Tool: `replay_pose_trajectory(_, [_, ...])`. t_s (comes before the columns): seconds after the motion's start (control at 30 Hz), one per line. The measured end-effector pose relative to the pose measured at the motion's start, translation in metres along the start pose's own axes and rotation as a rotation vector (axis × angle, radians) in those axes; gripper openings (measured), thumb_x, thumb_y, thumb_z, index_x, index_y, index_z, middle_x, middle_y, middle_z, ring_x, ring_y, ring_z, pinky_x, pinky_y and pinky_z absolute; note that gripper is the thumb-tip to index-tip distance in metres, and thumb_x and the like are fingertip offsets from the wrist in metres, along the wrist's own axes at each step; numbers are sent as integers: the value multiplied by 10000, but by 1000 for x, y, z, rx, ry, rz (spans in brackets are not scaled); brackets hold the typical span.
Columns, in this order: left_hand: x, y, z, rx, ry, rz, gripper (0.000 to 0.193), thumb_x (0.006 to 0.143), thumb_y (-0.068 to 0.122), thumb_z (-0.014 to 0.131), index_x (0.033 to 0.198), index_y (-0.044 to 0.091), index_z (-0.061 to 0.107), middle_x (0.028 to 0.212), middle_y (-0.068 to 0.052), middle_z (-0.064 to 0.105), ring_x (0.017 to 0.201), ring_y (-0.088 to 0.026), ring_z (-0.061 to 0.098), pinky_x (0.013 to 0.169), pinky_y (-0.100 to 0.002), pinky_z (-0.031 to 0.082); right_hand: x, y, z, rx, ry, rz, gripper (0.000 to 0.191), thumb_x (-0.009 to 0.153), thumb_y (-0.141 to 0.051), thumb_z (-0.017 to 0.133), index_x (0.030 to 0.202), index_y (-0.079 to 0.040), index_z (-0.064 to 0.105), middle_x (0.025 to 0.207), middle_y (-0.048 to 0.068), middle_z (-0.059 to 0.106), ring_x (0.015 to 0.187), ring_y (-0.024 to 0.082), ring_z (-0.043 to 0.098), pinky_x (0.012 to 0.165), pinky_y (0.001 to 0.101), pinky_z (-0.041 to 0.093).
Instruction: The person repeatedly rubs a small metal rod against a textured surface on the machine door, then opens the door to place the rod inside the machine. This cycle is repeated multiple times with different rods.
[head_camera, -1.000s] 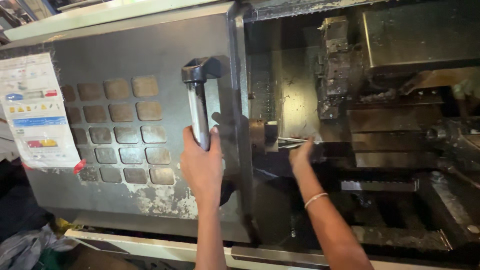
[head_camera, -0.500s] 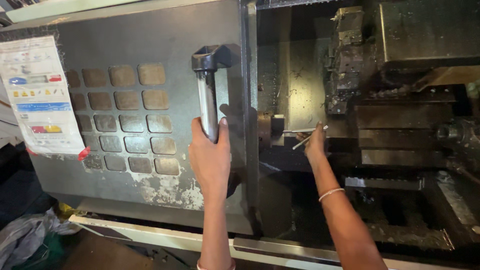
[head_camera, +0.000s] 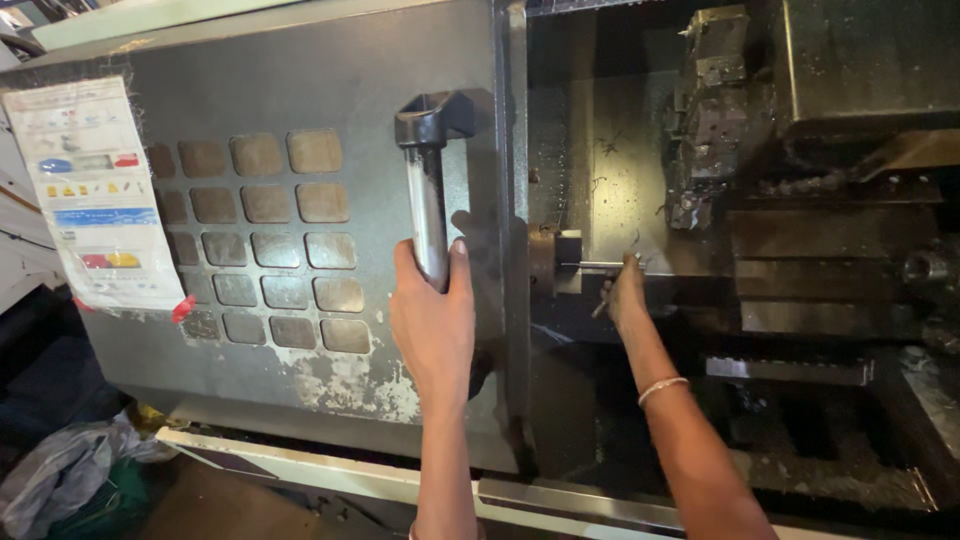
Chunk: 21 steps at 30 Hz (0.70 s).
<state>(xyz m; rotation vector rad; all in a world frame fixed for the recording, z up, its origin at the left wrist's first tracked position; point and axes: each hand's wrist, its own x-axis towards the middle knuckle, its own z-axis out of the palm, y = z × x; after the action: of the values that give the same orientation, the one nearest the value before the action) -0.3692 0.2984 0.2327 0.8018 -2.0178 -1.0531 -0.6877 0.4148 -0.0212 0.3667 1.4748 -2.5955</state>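
Near the centre of the frame our left hand (head_camera: 432, 318) wraps around the lower end of the door handle (head_camera: 428, 190), an upright steel bar whose long axis runs top to bottom. To its right, inside the dark machine bay, our right hand (head_camera: 626, 296) closes its fingers on a thin metal rod (head_camera: 598, 265) that lies level, pointing left into the chuck (head_camera: 552, 260). The rod sits just left of that hand, well away from the other.
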Motion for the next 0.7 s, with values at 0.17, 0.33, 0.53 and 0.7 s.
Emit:
replay_pose_trajectory(0.17, [-2,1,2,1,22,9,426,937,434,623,1202,104,570,838,-196,750,808,-430,717,728,-535,507,2,-9,-19,102,-198,188,320,1045,-458,509,995,-146,459,698,34,520,482,158,394,482,335,318])
replay_pose_trajectory(0.33, [-1,0,2,9,22,6,424,936,433,626,1190,96,573,840,-196,750,812,-432,723,732,-534,516,3,-9,-12,56,-362,134,252,1032,-398,564,1036,-160,481,723,26,566,540,149,454,526,328,358])
replay_pose_trajectory(0.53, [-1,-3,1,-48,5,20,410,931,423,627,1182,101,592,847,-194,753,816,-422,729,738,-530,520,-10,25,4,-117,48,-223,353,936,-231,719,1160,-258,448,912,-90,588,824,94,566,697,336,472])
replay_pose_trajectory(0.7, [0,-2,0,-67,24,65,420,932,420,642,1192,94,595,877,-195,754,834,-423,724,745,-526,516,-13,45,-2,-68,186,-774,101,1001,-115,700,1003,-36,637,905,42,661,833,108,592,772,271,478])
